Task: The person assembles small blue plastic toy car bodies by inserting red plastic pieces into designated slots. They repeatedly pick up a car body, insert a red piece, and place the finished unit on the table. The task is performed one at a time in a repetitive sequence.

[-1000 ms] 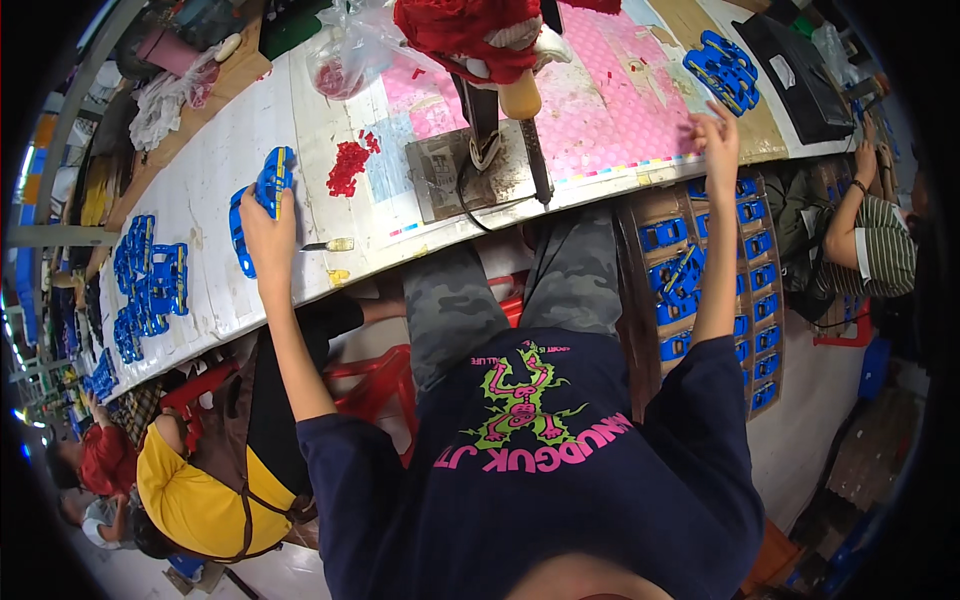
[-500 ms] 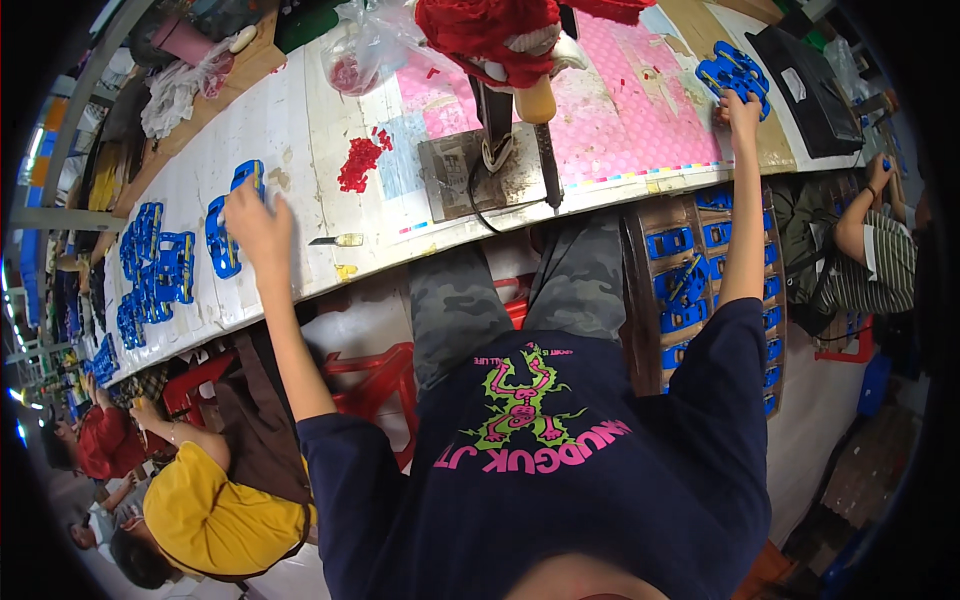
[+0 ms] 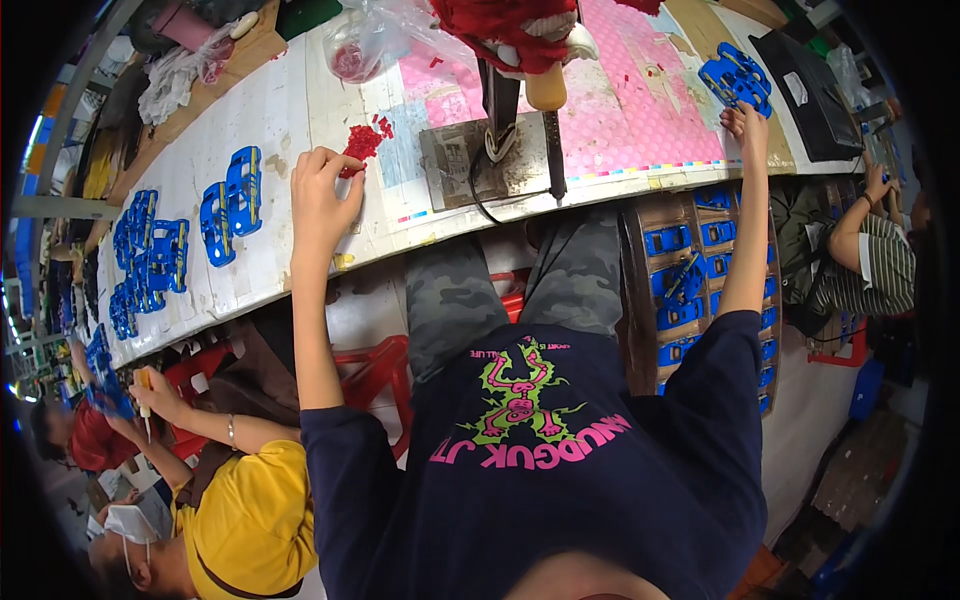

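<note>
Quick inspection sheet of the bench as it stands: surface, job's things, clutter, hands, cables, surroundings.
Surface: long white bench with a pink dotted sheet.
Job's things: red bits at the left fingers; blue parts by the right hand.
Clutter: more blue pieces, plastic bag, grey metal plate.
Hands: left hand pinching the red bits; right hand touching the blue parts.
Cables: black cable looping off the plate.
Surroundings: seated co-workers either side; red stool.

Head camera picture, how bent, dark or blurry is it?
Head view: strong fisheye, so the white table edge bows and the corners go black; lighting is even and bright with no harsh glare; the left hand by the red bits and the right hand look sharp.
</note>
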The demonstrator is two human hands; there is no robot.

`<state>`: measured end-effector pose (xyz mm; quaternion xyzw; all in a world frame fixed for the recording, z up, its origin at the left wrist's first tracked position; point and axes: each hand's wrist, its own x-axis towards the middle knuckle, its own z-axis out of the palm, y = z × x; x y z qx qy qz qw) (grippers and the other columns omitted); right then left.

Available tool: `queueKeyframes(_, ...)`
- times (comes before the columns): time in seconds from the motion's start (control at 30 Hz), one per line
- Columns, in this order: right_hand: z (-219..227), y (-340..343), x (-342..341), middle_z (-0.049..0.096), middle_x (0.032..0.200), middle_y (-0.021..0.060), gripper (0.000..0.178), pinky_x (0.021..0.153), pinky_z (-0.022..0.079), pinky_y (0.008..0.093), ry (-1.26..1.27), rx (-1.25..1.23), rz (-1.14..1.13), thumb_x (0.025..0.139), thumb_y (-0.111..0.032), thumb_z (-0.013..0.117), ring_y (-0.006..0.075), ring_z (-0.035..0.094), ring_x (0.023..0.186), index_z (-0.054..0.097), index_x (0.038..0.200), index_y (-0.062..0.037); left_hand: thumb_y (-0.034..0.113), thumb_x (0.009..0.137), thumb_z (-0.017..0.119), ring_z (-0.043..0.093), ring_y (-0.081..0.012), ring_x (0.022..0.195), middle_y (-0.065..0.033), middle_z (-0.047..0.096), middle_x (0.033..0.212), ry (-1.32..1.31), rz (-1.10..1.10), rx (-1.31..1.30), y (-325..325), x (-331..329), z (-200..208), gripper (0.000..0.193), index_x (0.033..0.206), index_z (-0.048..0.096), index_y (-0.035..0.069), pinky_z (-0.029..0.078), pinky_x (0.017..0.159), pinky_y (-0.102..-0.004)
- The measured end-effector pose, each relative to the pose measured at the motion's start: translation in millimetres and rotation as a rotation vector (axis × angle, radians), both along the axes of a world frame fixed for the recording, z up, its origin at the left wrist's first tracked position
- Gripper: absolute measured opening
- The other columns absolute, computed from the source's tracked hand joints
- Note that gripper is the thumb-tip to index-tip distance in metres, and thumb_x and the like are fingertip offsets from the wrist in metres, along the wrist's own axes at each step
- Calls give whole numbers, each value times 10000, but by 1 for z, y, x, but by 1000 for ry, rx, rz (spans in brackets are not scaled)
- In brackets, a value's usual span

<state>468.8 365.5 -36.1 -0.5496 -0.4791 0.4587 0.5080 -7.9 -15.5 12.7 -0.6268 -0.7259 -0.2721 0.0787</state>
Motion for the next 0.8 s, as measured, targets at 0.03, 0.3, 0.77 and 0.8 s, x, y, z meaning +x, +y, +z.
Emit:
queueKeyframes(0.03,6,-15,-10,595,764,180,261,516,512,279,31,43,-11,788,-175,539,222,611,596,463,866,62,75,653,626,466,-222,763,-51,503,731,3,11,-4,0,2,0,66,713,606,57,368,692,-330)
queueKeyframes(0.3,30,-115,-16,579,905,201,285,798,454,385,242,374,125,867,-251,437,293,590,845,445,961,18,110,625,654,477,-231,737,-62,512,696,132,185,16,12,10,-12,79,665,609,58,373,661,-337)
queueKeyframes(0.77,66,-280,-31,449,901,183,356,515,452,314,688,169,477,842,-423,408,251,521,640,423,1013,-112,113,765,598,405,-61,667,-1,513,699,-838,266,281,-5,30,12,112,774,601,2,319,587,-200)
queueKeyframes(0.8,75,-297,-39,466,843,181,385,450,460,292,715,180,491,817,-438,454,251,534,578,411,992,-97,119,776,581,405,-72,672,-7,509,716,-988,200,322,-11,38,21,116,787,583,4,322,608,-206)
